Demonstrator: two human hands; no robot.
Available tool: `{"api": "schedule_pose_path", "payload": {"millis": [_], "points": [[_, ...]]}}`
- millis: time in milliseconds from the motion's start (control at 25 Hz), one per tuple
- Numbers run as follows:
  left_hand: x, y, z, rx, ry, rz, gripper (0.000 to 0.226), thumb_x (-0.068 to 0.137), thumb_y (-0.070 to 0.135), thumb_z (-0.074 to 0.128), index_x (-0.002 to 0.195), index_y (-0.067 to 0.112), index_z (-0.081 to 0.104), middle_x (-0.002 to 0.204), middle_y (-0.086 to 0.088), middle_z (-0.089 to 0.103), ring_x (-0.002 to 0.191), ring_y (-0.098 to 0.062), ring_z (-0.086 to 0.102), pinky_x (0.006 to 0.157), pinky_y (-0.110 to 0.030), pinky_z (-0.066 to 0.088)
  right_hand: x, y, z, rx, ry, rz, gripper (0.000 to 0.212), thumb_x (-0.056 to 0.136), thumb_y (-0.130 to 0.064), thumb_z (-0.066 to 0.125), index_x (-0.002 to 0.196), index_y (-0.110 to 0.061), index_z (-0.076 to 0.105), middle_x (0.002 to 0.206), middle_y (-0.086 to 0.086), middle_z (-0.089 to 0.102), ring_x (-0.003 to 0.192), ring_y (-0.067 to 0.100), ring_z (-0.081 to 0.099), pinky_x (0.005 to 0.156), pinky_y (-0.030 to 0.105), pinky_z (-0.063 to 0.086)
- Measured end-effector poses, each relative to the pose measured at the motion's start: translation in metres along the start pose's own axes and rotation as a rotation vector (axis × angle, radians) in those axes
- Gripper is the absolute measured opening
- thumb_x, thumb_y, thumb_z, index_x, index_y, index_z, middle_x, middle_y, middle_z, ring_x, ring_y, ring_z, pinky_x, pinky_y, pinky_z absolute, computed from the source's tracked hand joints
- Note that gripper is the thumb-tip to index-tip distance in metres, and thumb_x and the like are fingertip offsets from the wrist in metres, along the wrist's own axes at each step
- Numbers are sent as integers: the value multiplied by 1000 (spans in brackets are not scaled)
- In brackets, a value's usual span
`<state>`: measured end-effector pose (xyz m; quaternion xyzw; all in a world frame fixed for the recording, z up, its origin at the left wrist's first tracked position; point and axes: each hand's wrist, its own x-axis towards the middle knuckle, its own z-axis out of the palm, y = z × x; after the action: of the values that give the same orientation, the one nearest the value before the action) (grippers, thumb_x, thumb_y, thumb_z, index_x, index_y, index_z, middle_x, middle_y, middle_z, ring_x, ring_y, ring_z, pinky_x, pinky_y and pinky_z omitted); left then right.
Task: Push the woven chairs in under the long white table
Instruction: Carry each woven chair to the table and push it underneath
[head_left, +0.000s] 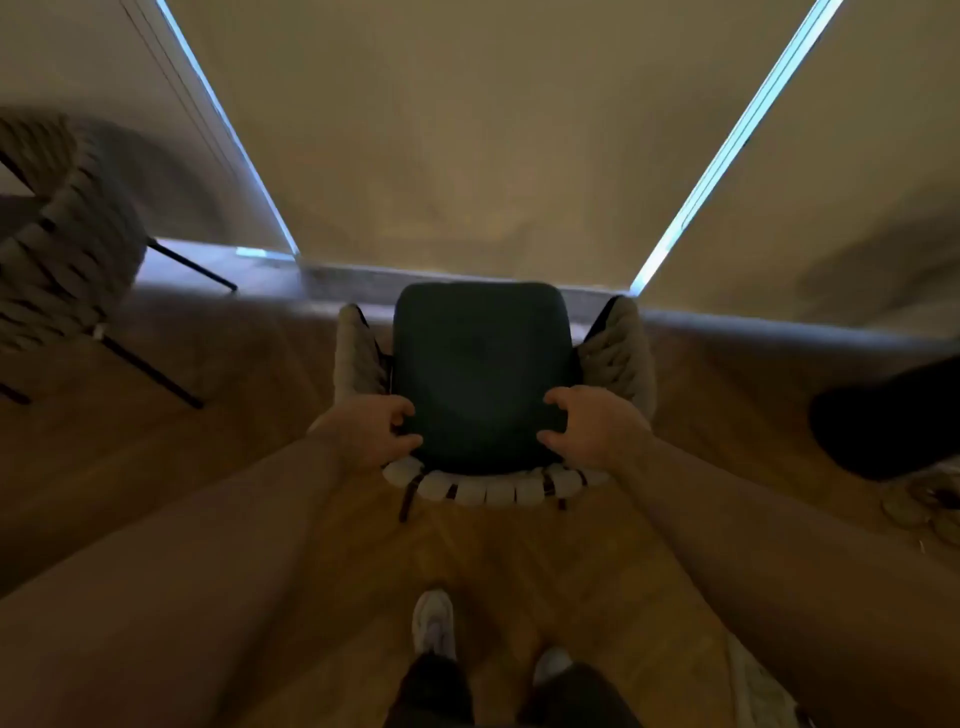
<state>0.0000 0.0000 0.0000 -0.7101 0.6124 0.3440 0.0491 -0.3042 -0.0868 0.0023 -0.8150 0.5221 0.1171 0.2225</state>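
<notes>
A collision is judged possible at the far left. There a second woven chair (57, 234), grey rope over thin black splayed legs, stands near, and its legs could be struck if the gripped chair were swung that way.

In the middle, the left hand (371, 434) is curled over the back rim of a pale woven chair (493, 491) with a dark seat cushion (483, 374). The right hand (592, 431) is clamped on the same rim at the other side, so the hands are set apart. Because the grip is high on the back, the chair could be tipped forward. Its thin legs could also be scraped along the floor if a leg were caught.

The long white counter is not seen in this view. The chair is faced toward the window, so a push straight ahead would probably be stopped at the sill, and a turn may be needed first.

At the right a dark rounded object (893, 415), too blurred to be identified, lies near and could be bumped in such a turn.

A warm brown wooden floor (234, 441) is spread under everything. Beige roller blinds (467, 130) are drawn across the window behind, with thin strips of blue daylight at their edges. The room is dim and blurred. Pale shoes (434, 618) are seen at the bottom edge.
</notes>
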Motion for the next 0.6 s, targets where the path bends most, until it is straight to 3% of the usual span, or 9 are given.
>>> {"api": "schedule_pose_path", "payload": {"millis": [160,280,360,520,600], "points": [[29,-1,38,78,-149,-29,65,98,53,63,155,28,44,150,0,56,133,-20,55,109,-36,47,22,11,39,-43,-275,64,65,99,-52,64,156,-28,43,148,3,54,131,25,55,109,45,50],[49,2,70,109,-247,-84,74,91,53,67,157,31,40,155,1,51,139,-23,50,113,-41,45,41,30,62,-71,-375,53,63,99,-53,61,154,-29,43,143,2,55,125,24,56,102,42,51],[54,7,82,157,-321,-104,77,86,54,69,155,32,42,156,1,50,139,-24,50,113,-43,45,44,42,77,-91,-424,24,61,95,-58,62,148,-31,48,139,1,57,122,24,57,101,43,51],[67,20,99,380,-327,-86,52,86,46,66,135,32,57,136,-1,60,122,-25,56,106,-44,46,45,69,110,-226,-432,-132,65,90,-63,63,143,-27,54,137,4,61,126,28,55,112,47,41],[77,25,107,384,-375,-105,60,88,44,68,145,31,53,141,-3,59,127,-27,54,108,-45,45,51,75,118,-284,-392,-210,53,93,-57,62,137,-28,57,133,3,64,122,26,56,110,45,38]]}}
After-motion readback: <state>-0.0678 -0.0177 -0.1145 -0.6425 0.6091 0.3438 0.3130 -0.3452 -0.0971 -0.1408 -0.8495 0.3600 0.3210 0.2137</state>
